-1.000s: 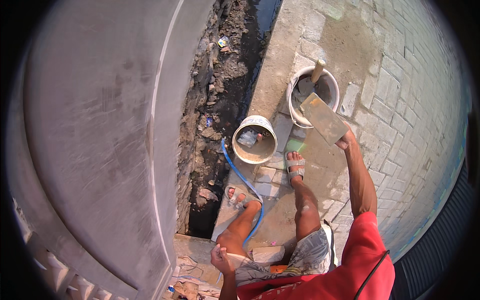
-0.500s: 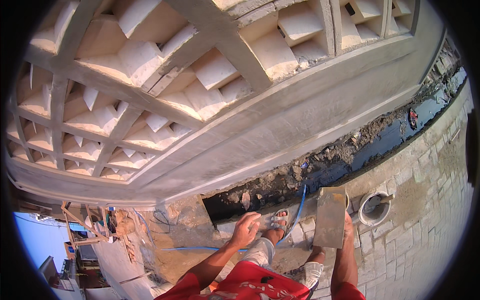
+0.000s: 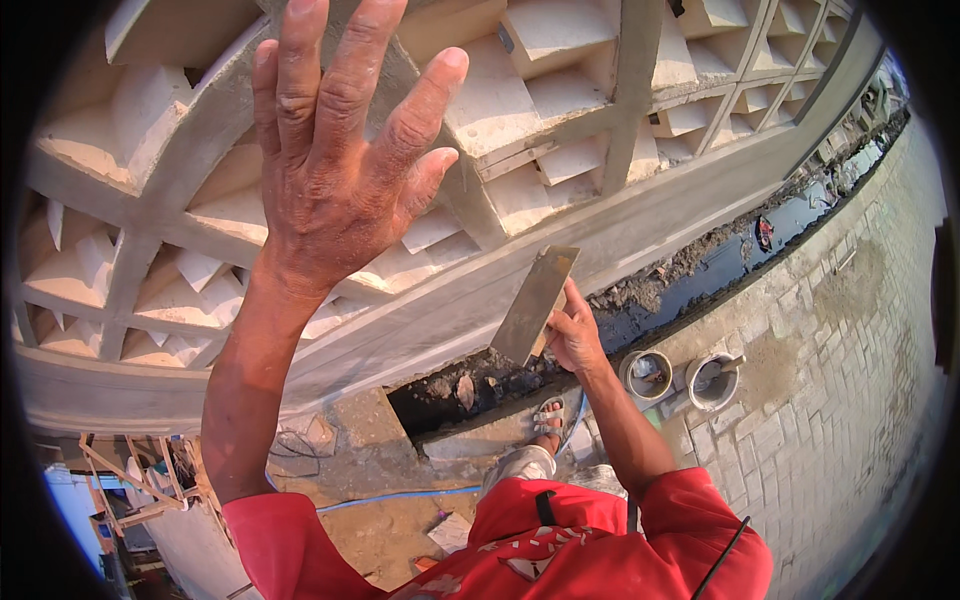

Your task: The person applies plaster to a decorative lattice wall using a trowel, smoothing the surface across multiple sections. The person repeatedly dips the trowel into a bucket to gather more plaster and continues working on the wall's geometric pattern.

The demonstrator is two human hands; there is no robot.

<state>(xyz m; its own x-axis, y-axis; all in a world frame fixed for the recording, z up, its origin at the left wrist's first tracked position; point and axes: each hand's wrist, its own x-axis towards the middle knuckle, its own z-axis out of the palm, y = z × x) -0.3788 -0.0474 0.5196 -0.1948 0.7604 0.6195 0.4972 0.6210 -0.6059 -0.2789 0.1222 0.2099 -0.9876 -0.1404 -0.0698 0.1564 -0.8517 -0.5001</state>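
Note:
My left hand (image 3: pixel 335 165) is raised high in front of the latticed concrete wall (image 3: pixel 630 95), back toward me, fingers spread. Nothing is held in it; whether its palm touches the wall, I cannot tell. Lower and to the right, my right hand (image 3: pixel 575 335) grips a rectangular plastering trowel (image 3: pixel 537 305) by a handle mostly hidden behind the fingers. The flat grey blade is tilted and stands in front of the smooth lower band of the wall. Patches of dried grey film mark the blade.
Along the wall's foot runs a ditch (image 3: pixel 720 272) with dark water and rubble. Two buckets, one greyish (image 3: pixel 629 376) and one white (image 3: pixel 708 402) with a handled tool inside, stand on the paving (image 3: pixel 800 430) at right. A blue hose (image 3: pixel 400 497) crosses the ground near my feet.
My left hand has risen from low beside my body to high before the wall, its fingers spreading. My right hand has lifted the trowel up and leftward toward the wall, tilting it.

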